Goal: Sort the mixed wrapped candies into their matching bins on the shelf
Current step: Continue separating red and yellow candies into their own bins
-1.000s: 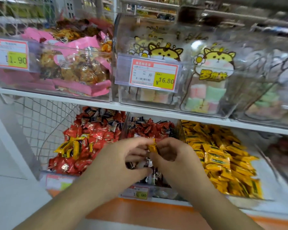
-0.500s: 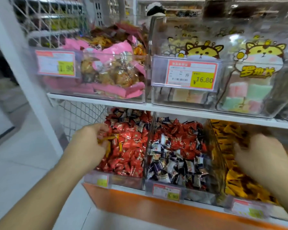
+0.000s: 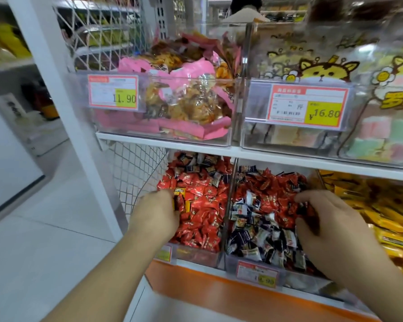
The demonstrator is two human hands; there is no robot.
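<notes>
Your left hand (image 3: 157, 212) is down in the left bin (image 3: 196, 254) on the lower shelf, fingers curled round a few candies: a yellow wrapper (image 3: 180, 194) with dark print and a red one show at your fingertips. Your right hand (image 3: 328, 226) is in the middle bin (image 3: 254, 263), fingers bent and pinching a red-wrapped candy (image 3: 308, 211) at its right side, over the heap.

The left bin is filled mostly with red candies (image 3: 203, 205), with some dark blue and white ones scattered along the back. The middle bin is mixed: red candies (image 3: 272, 189) piled toward the back and dark blue and white candies (image 3: 261, 238) toward the front. Just right of your right hand, the third bin holds yellow candies (image 3: 382, 210). All three are clear bins side by side, touching along their walls, and a small price tag (image 3: 257, 274) hangs on the front of the middle one.

Above, on the upper shelf (image 3: 168, 142), a clear bin of pink snack packets (image 3: 184, 98) carries a price tag reading 11.90 (image 3: 113, 92). Beside it on the right sits a clear bin of pastel sweets in cartoon cat bags (image 3: 330, 73), with a tag reading 16.80 (image 3: 307, 105). A white wire mesh panel (image 3: 135, 175) closes the shelf's left end, next to a white post (image 3: 63, 101). Below the bins runs an orange strip (image 3: 207, 291).
</notes>
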